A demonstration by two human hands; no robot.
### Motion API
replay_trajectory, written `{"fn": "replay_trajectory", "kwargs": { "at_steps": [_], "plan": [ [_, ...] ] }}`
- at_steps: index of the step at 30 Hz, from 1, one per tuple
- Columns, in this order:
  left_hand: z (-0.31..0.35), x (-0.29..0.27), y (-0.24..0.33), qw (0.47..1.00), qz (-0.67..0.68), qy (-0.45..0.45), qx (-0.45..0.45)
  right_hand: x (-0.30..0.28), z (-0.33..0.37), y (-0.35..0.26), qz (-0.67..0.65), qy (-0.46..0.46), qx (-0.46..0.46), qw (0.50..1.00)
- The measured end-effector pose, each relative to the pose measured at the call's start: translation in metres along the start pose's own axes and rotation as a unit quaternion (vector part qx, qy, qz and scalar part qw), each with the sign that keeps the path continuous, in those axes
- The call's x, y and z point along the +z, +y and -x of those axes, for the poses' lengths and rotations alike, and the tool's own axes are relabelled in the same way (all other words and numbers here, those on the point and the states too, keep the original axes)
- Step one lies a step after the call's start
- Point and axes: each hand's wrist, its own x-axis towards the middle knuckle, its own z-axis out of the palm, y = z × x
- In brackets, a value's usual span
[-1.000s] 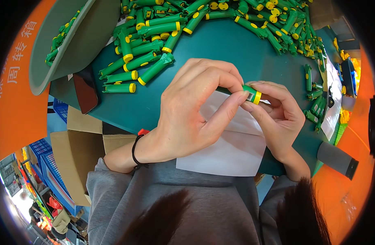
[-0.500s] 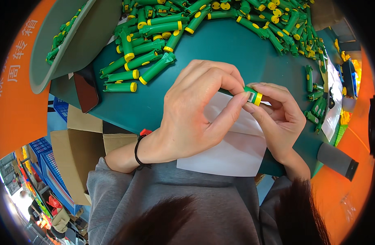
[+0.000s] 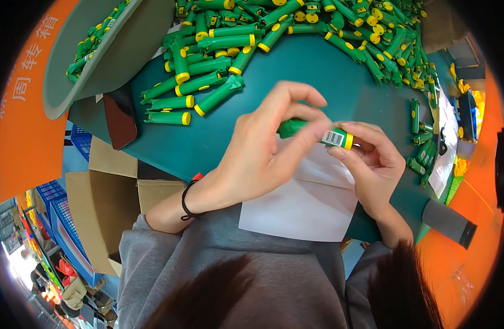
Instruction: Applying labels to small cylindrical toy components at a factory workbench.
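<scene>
Between my hands, over the sheet, is a short green plastic tube [image 3: 295,128] with a yellow end cap and a white barcode label [image 3: 333,137]. My right hand [image 3: 377,159] pinches its yellow-capped end between thumb and fingers. Across the middle of the tube lie the thumb and a bent finger of my left hand [image 3: 268,143], beside the label; the index finger is lifted. These left fingertips are slightly blurred. Under both hands a white sheet of paper [image 3: 296,216] hangs over the table's near edge.
Many similar green tubes [image 3: 230,41] are heaped along the far side of the green table [image 3: 208,143]. A tilted grey-green basin [image 3: 132,52] holds more at left, near a dark phone-like slab [image 3: 120,119]. A cardboard box [image 3: 101,214] stands lower left; a grey cylinder [image 3: 448,222] lies right.
My left thumb and fingers have shifted along the tube away from the cap, and the index finger has lifted. More of the barcode label and the tube's green left end now show.
</scene>
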Motion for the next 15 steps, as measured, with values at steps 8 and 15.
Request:
{"fn": "replay_trajectory", "kwargs": {
  "at_steps": [8,15],
  "plan": [
    [-0.009,-0.014,-0.004,0.977,0.012,-0.159,-0.142,0.0,0.001,0.001,-0.022,-0.008,0.04,0.999],
    [-0.007,-0.011,-0.003,0.982,-0.062,-0.16,-0.075,0.003,-0.002,0.006,-0.067,0.022,0.07,0.995]
  ]
}}
